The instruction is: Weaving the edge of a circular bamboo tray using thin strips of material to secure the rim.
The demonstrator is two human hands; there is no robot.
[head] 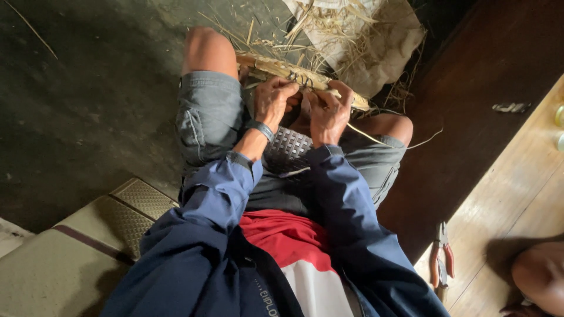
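The person sat with a woven basket (286,148) in the lap, knees spread, and both hands were up at its far rim (305,76). The left hand (273,101) was clenched on the rim beside a dark binding (299,78); the right hand (330,110) gripped the rim just next to it, fingers curled over the edge. A pale strip (367,135) trailed from under the right hand across the thigh. Judging by this, the rim lashing was under way, mid-stitch. The next move would seem to call for pulling the strip taut while the left hand kept the rim bundle pinched so it did not loosen.

Most of the basket lay hidden behind hands and sleeves; only a patch of weave showed. The fingertips and the strip's working end could not be made out. Loose straw (329,29) lay beyond on a sheet. Pliers (441,255) rested on the wooden floor, well apart, and another person's skin was cut off at the corner.
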